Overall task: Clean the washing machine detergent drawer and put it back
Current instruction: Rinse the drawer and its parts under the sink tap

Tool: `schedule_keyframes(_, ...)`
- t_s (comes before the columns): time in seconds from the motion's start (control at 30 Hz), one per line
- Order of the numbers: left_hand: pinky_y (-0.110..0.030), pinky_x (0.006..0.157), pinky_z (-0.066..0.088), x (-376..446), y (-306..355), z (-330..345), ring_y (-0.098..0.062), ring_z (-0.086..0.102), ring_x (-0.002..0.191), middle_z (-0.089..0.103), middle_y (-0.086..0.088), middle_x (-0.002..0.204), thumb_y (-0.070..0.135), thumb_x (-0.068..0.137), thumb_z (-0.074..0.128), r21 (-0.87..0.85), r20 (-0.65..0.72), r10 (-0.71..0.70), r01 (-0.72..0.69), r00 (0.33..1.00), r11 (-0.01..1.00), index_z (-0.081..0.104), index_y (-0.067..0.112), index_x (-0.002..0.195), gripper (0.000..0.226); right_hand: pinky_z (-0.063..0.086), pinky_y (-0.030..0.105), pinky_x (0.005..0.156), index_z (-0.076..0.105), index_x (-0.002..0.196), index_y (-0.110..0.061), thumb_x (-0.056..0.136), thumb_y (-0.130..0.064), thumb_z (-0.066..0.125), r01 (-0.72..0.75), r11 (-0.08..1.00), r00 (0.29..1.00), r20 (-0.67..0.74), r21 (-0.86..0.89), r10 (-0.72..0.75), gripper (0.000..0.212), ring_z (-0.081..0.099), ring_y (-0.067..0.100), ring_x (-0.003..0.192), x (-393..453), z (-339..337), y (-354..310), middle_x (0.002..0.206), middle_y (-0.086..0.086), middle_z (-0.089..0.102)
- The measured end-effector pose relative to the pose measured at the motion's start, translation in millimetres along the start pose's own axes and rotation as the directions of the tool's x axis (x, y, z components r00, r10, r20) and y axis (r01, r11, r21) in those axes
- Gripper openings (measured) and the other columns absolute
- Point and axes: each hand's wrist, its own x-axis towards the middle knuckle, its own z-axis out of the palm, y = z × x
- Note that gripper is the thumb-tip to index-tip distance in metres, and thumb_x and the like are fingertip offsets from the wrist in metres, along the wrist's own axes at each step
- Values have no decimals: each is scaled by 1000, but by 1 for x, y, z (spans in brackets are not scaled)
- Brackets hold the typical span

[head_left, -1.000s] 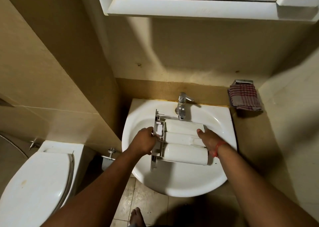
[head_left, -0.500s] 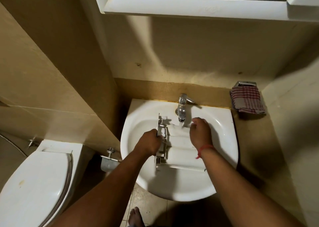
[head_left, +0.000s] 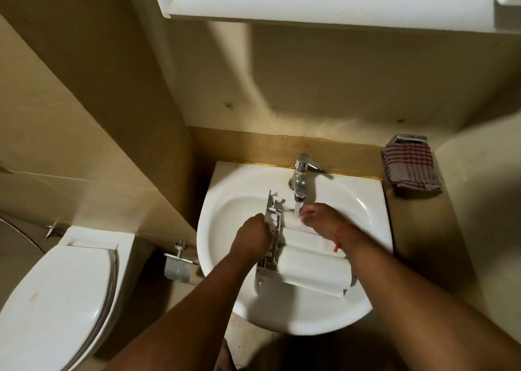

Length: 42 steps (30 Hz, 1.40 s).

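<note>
Hands: 2 in view, both over the sink [head_left: 366, 201]. Left hand [head_left: 252, 236] is curled tight around the grey ribbed end of the detergent drawer [head_left: 313, 272], gripping it. Right hand [head_left: 321, 219] lies flat on the drawer's white underside, fingers [head_left: 307, 210] extended beside the water stream from the tap [head_left: 301, 178]. Drawer: 1, inverted, held above the basin. Tap: 1, running. Checked cloth [head_left: 410, 167]: 1, on the right ledge. Toilet [head_left: 53, 294]: 1, lid down.
</note>
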Motion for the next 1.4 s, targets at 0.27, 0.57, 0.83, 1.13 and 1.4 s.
schedule_keyframes(0.27, -36, 78, 47, -2, -3, 6, -30, 61, 92, 63, -11, 102, 15, 96, 40, -34, -70, 10, -12, 998, 999, 54, 6, 98, 17, 60, 29, 69, 58, 99, 7, 92, 20, 34, -242, 678, 967, 227, 694, 114, 29, 66, 27, 85, -15, 22, -38, 98, 19, 65)
schedule_keyframes(0.57, -33, 77, 44, 2, -9, 5, -30, 61, 94, 63, -11, 101, 15, 98, 38, -63, -87, -42, 37, 995, 997, 53, 7, 97, 17, 52, 37, 82, 59, 96, -5, 94, -15, 50, -277, 855, 960, -97, -438, 261, 14, 65, 35, 92, -13, -40, 17, 96, 19, 65)
schedule_keyframes(0.83, -9, 46, 38, 4, -28, -3, -16, 53, 67, 53, 7, 74, 4, 96, 41, -314, 21, -111, 112, 994, 943, 49, 14, 75, 25, 45, 52, 103, 66, 120, -28, 83, -54, 68, -158, 803, 981, -2, 574, 194, 46, 64, 31, 112, -65, -31, 51, 117, 5, 71)
schedule_keyframes(1.13, -19, 63, 40, 12, -20, 26, -15, 53, 81, 60, 1, 82, -3, 90, 45, -310, 136, -106, 144, 985, 940, 57, 19, 73, 30, 36, 32, 57, 42, 68, -16, 89, -45, 65, 30, 991, 890, -454, 128, 31, 43, 49, 18, 56, -120, -37, -9, 55, -1, 47)
schedule_keyframes(1.4, -28, 67, 44, 16, -15, 28, -25, 53, 76, 61, -12, 80, -5, 83, 38, -444, 120, -207, 239, 971, 864, 52, 15, 63, 31, 31, 31, 55, 36, 72, -18, 84, -44, 70, 155, 958, 812, -521, -240, -262, 44, 38, 15, 58, -146, -17, -24, 62, -7, 37)
